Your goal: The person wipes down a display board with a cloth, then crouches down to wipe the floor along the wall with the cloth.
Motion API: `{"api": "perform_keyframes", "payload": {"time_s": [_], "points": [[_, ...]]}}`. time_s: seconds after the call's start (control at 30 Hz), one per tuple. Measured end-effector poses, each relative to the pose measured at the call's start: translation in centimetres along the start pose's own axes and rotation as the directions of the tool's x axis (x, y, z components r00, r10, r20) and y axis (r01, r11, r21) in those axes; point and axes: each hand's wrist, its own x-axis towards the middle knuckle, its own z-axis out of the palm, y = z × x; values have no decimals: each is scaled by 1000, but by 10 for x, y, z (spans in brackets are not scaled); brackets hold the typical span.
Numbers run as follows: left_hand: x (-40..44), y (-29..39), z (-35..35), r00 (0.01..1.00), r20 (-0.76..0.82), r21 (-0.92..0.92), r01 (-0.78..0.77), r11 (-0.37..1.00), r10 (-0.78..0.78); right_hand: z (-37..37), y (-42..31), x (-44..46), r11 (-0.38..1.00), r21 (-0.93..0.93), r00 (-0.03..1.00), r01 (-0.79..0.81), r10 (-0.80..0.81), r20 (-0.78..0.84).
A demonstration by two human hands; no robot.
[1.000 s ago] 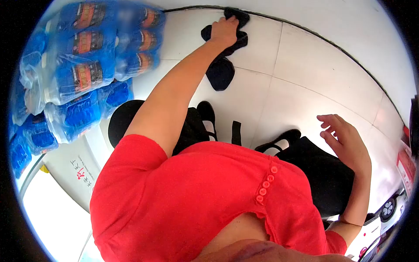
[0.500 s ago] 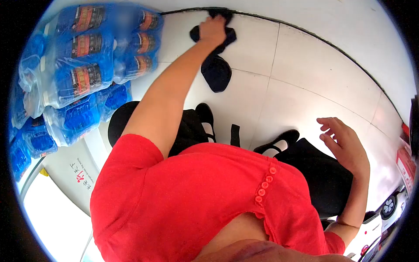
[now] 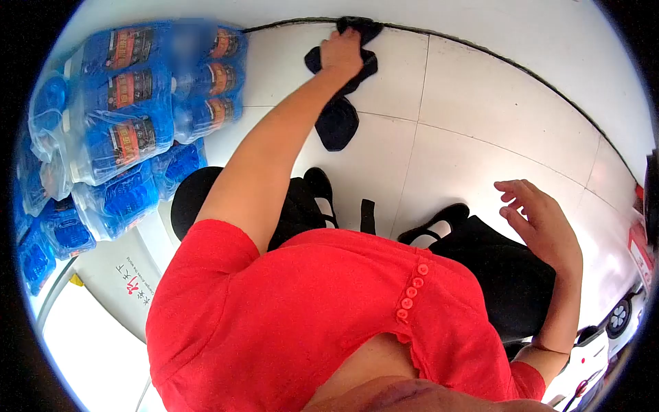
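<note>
My left hand (image 3: pixel 341 53) is stretched out to the foot of the far wall. Its fingers are curled onto a dark, flat fabric-like piece (image 3: pixel 364 27) with angled edges, the fingertips partly lost against it. Under and beside that hand lie more dark flat pieces (image 3: pixel 366 66) of the same look. A separate-looking dark piece with cut corners (image 3: pixel 338 125) lies flat on the floor, nearer to me. My right hand (image 3: pixel 544 223) hangs over the floor at the right, fingers loosely bent and apart, holding nothing.
Blue jugs wrapped in clear plastic (image 3: pixel 134 89) are stacked at the left. Below them is a pale panel with printed characters (image 3: pixel 120 275). My black shoes (image 3: pixel 439 221) stand on the tiled floor (image 3: pixel 473 117). A white toy-like vehicle with a dark wheel (image 3: pixel 620 314) is at the lower right.
My left hand has shifted slightly at the wall, and more of the dark piece there now shows beyond its fingers. The view has tilted slightly. My right hand stays nearly where it was.
</note>
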Motion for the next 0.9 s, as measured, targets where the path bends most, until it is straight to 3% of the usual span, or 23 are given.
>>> {"api": "perform_keyframes", "payload": {"time_s": [0.07, 0.2, 0.23, 0.3, 0.33, 0.43, 0.5, 0.57, 0.6, 0.67, 0.9], "points": [[7, 30, -15, 994, 108, -45, -8, 999, 13, -2, 1, 1, 1000, 12, 1000, 24, -24, -3], [11, 101, -9, 993, -41, -98, -117, 988, 113, -3, 2, 1, 999, 2, 999, 45, -45, -13], [16, 115, -9, 986, 24, -101, -162, 982, 166, -2, 3, 1, 999, 7, 998, 54, -54, -19], [20, 135, -7, 963, -41, -102, -269, 958, 266, -2, 5, 2, 997, 6, 997, 71, -71, -20], [24, 136, -14, 961, 57, -110, -263, 959, 270, -2, 6, 2, 995, 3, 995, 97, -97, -20], [23, 97, -23, 938, 70, -86, -332, 939, 338, -5, 5, 3, 999, 27, 1000, 28, -28, 12], [19, 50, 3, 961, -123, -69, -257, 964, 248, -5, 7, 4, 999, 13, 999, 40, -40, 5], [12, 20, -7, 992, -16, 25, -124, 992, 124, -6, 10, 7, 999, 2, 999, 51, -51, 3], [11, 22, -10, 992, -12, 27, -127, 992, 128, -7, 10, 8, 999, 11, 999, 50, -50, 13], [12, 28, -12, 999, 41, -26, 31, 999, -29, -10, 11, 9, 998, 29, 999, 47, -48, 26], [24, 90, -15, 997, 62, 9, -39, 999, 38, -16, 9, 9, 996, 15, 995, 92, -92, 43]]}}
